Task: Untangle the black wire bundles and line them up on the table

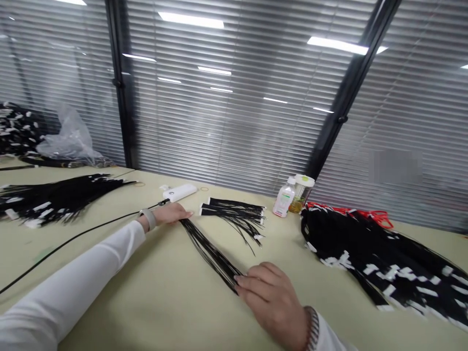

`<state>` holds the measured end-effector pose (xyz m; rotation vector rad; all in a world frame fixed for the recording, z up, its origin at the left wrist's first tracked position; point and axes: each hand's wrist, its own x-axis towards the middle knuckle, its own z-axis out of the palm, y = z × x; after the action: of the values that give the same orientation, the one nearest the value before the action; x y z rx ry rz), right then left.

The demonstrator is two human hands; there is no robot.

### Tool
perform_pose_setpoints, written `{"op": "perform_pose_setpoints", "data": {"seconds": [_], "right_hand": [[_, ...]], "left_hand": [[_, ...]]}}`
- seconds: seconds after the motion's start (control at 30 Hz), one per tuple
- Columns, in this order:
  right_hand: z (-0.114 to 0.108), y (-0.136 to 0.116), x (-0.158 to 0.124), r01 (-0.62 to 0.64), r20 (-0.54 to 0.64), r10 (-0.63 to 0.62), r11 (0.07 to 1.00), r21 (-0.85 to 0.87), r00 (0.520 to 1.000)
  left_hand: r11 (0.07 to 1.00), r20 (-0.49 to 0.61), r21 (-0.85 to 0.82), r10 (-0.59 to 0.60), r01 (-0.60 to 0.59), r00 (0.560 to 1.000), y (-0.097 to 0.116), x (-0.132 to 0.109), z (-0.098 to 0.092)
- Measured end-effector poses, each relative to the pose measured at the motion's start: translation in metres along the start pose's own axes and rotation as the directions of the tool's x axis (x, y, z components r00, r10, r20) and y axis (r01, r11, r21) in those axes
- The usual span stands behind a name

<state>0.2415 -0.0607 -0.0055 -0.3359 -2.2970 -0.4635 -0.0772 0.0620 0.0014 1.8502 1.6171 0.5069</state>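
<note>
A bundle of thin black cables (210,251) stretches diagonally over the pale green table between my hands. My left hand (170,213), with a grey band at the wrist, has its fingers closed on the far end of the bundle. At the near end, my right hand (268,297) holds the cables between its thumb and fingers, a beaded bracelet at its wrist. Just beyond the bundle lie shorter black cables (234,213) with white ends. Next to my left hand rests a white device (181,192) with a black lead.
On the right is a big pile of black cables (351,241) with white tags, red straps (378,217) behind it. A bottle (283,199) and a lidded cup (302,192) stand near the window. Another cable pile (62,192) and a plastic bag (69,139) are at the left.
</note>
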Motion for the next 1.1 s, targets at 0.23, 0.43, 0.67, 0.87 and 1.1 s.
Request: {"op": "perform_pose_setpoints", "data": {"seconds": [0.23,0.43,0.67,0.87,1.1], "right_hand": [[0.002,-0.004,0.001,0.024,0.004,-0.024,1.000,-0.009,1.000],[0.006,0.020,-0.013,-0.408,-0.035,0.438,0.861,0.303,0.898],[-0.012,0.073,-0.025,-0.700,-0.130,0.792,0.593,0.399,0.597],[-0.048,0.112,-0.039,-0.711,-0.394,0.878,0.459,0.533,0.271],[-0.114,0.170,-0.099,-0.747,-0.726,0.670,0.402,0.529,-0.153]], "left_hand": [[1.000,0.004,0.005,-0.011,0.011,1.000,0.003,-0.004,-0.003],[0.982,-0.025,0.181,0.063,-0.057,0.998,0.008,-0.007,0.006],[0.908,-0.106,0.397,0.191,-0.135,0.976,0.024,-0.013,0.035],[0.858,-0.105,0.493,0.221,-0.142,0.969,0.025,-0.017,0.038],[0.822,-0.057,0.541,0.244,-0.175,0.968,0.024,-0.019,0.036]]}}
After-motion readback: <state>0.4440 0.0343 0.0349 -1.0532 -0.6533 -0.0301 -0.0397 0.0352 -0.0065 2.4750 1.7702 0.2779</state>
